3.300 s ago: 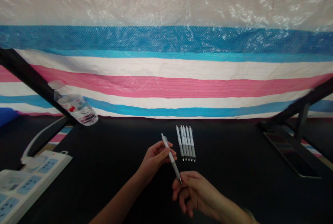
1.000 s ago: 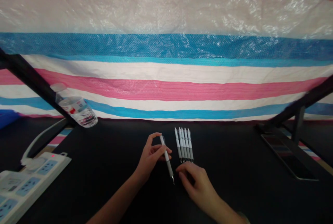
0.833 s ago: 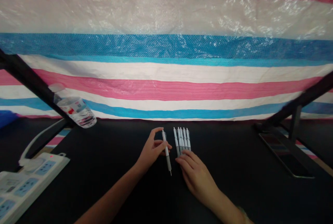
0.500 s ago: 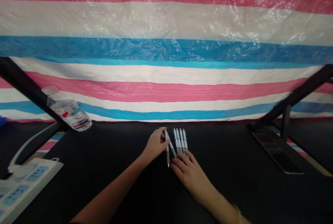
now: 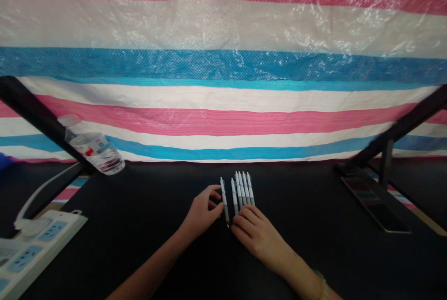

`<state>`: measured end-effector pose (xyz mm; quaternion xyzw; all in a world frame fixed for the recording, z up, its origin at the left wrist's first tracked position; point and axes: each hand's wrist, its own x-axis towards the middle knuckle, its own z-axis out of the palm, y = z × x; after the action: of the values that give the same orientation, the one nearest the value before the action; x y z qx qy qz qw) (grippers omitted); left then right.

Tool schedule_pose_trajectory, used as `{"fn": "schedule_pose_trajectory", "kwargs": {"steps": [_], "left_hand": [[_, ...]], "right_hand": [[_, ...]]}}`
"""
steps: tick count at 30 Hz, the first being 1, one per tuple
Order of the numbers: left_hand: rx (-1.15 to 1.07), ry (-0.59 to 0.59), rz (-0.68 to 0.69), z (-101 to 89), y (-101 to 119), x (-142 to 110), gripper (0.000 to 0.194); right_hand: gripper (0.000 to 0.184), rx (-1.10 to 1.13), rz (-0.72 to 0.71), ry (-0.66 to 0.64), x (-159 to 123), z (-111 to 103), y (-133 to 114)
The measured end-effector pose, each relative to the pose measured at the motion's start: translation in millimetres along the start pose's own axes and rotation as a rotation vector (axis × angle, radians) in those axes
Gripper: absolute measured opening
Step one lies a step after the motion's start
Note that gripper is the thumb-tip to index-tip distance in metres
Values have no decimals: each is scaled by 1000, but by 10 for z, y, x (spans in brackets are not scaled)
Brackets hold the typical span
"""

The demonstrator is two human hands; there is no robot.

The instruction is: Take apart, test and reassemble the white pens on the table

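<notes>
My left hand (image 5: pixel 202 211) curves at the leftmost pen (image 5: pixel 224 202); I cannot tell whether it grips. My right hand (image 5: pixel 260 239) covers the lower ends of five pens (image 5: pixel 242 188) alongside; its grip is hidden. All six lie short of the far edge of the tabletop (image 5: pixel 303 207), which extends right to the phone (image 5: pixel 375 204), left to the power strip (image 5: pixel 52 244).

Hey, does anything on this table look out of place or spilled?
Nothing looks spilled. The leftmost pen lies apart from the row of five pens, and the second pen from left sits slightly lower than its neighbours.
</notes>
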<state>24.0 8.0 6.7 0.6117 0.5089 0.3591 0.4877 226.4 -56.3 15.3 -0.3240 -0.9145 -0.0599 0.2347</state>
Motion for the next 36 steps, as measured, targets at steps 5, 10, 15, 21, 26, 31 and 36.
{"fn": "schedule_pose_trajectory", "kwargs": {"steps": [5, 10, 15, 21, 26, 31, 36], "left_hand": [[25, -76, -50, -45, -19, -155, 47], [24, -100, -42, -21, -25, -140, 45], [-325, -115, -130, -20, 40, -215, 45], [-700, 41, -195, -28, 125, -274, 34], [-902, 58, -280, -28, 111, -249, 41], [-912, -47, -337, -1, 94, -277, 42], [-773, -27, -309, 45, 41, -314, 38]], "right_hand": [[26, 162, 129, 430, -44, -139, -18], [15, 337, 432, 823, -92, -133, -3], [6, 782, 812, 979, -58, -115, -126], [34, 1512, 1053, 444, 34, -3, -394], [59, 2043, 1186, 63, -9, 133, -449], [62, 2232, 1155, -198, -81, 205, -499], [62, 1961, 1238, -304, -74, 168, -506]]}}
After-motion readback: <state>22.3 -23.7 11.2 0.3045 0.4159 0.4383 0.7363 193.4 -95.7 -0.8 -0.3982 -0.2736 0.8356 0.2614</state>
